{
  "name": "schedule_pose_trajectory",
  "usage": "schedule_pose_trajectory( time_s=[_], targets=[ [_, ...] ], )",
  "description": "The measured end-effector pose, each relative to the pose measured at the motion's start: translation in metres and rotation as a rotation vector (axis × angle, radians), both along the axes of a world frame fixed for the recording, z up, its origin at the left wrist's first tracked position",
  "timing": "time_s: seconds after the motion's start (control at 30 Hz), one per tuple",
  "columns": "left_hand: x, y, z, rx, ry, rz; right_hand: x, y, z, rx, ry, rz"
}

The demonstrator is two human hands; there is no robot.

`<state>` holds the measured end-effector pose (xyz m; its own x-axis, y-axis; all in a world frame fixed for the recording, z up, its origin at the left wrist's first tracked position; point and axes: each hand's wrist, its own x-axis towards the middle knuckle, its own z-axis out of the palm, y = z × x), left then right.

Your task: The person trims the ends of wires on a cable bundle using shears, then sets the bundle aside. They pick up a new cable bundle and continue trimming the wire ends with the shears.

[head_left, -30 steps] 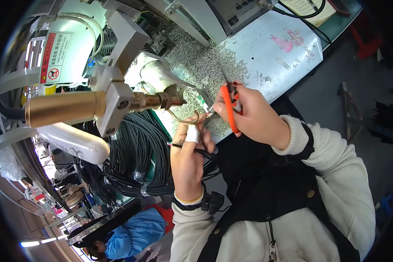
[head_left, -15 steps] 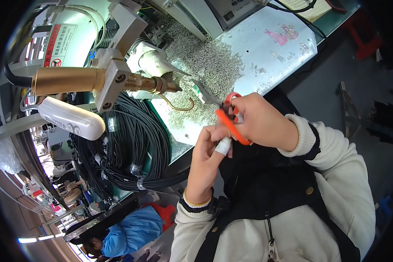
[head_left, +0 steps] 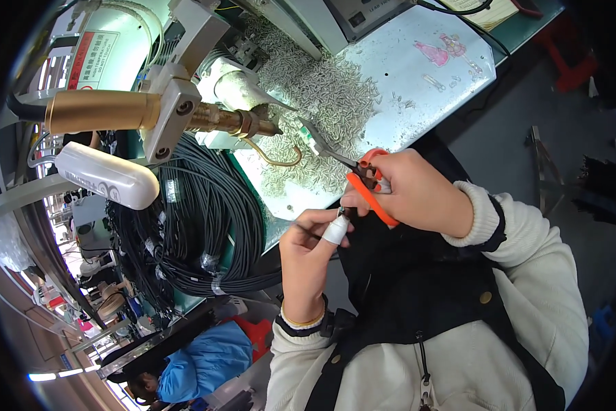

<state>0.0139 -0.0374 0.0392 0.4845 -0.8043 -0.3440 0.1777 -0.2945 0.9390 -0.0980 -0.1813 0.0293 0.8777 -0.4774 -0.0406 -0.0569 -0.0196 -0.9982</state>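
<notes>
My left hand (head_left: 308, 257) is closed, pinching a thin black cable (head_left: 309, 232) near its end. A white wrap (head_left: 335, 231) covers the thumb tip. My right hand (head_left: 417, 192) is closed around orange-handled scissors (head_left: 376, 204), whose grey blades point up and left over the bench. At the cable end, the right hand's fingertips come close to the left thumb; whether they touch the cable I cannot tell. Just left of the blade tips is a brass-coloured soldering iron (head_left: 215, 122), clamped in a metal holder, with a curved thin tube (head_left: 280, 163) below its tip.
Small silvery pieces lie heaped on the white bench plate (head_left: 390, 58). Coiled black cables (head_left: 219, 205) hang at its left edge. A white, rounded fixture (head_left: 106, 175) sits below the iron. A grey box (head_left: 370, 17) stands at the back. A person in blue (head_left: 208, 363) is at lower left.
My left hand has moved left and slightly down, away from the right hand, and the cable now shows between its fingers. The right hand with the scissors has shifted slightly right.
</notes>
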Motion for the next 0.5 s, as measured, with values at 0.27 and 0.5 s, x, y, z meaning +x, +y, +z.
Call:
schedule_pose_trajectory(
  time_s=[0.27, 0.5],
  targets=[
    [0.002, 0.001, -0.004, -0.185, 0.242, 0.151, 0.002, 0.008, -0.014, -0.693, -0.222, -0.094],
    [-0.003, 0.000, -0.004, -0.281, -0.232, 0.148, -0.002, 0.013, -0.007, -1.088, -0.256, -0.056]
  ],
)
